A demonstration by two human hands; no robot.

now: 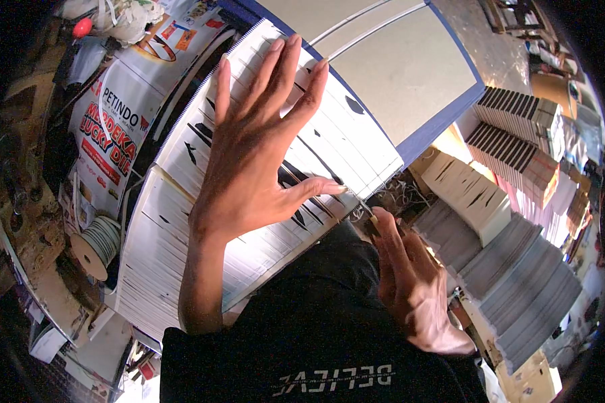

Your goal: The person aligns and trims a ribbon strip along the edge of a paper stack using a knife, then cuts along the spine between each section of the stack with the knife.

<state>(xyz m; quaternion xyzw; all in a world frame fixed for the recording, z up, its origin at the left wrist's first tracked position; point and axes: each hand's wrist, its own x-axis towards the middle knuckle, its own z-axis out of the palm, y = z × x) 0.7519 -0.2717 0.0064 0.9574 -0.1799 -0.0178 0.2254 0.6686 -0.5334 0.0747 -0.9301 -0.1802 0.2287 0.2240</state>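
My left hand (252, 148) lies with its fingers spread on a long row of white paper blocks (168, 228), marked by dark slits and thin lines. Its thumb reaches toward the row's right edge. Close to that thumb tip, a thin metal blade (364, 206), seemingly a knife's, meets the edge of the blocks. My right hand (410, 275) is closed around the tool's handle, which the fingers mostly hide. Black fabric of my clothing lies between my two arms.
A blue-edged beige board (410, 67) stands beyond the row. To the right are black-striped book stacks (514, 141), a cream block (467, 191) and grey sheet piles (524, 289). A cord spool (95, 247) and a printed sack (91, 158) lie left.
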